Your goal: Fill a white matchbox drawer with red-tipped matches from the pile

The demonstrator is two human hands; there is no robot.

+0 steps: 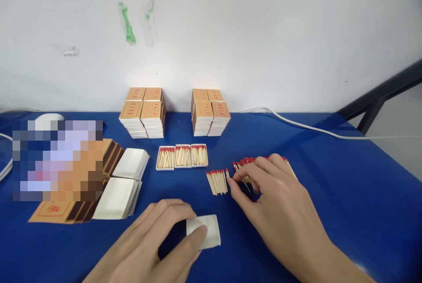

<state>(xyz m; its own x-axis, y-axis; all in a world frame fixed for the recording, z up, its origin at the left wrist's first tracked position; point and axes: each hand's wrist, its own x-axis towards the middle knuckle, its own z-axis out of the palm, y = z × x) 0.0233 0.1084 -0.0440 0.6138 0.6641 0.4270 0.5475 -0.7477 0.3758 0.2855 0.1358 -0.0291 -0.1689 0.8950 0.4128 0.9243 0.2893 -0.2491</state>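
Note:
My left hand (165, 239) grips a small white matchbox tray (211, 230), its thumb lying over the tray. Over the pile of red-tipped matches (245, 162), my right hand (277, 204) has its thumb and index finger pinched at a single match (227, 174). Just left of those fingertips lies a short row of matches (216, 182) on the blue table. Behind it, three white trays (183, 156) filled with matches stand side by side. My right hand hides part of the pile.
Two stacks of orange matchboxes, a left one (145, 114) and a right one (211, 111), stand by the wall. White folded trays (115, 197) and flat orange sleeves (54, 210) lie at left. A white cable (296, 124) crosses the back right.

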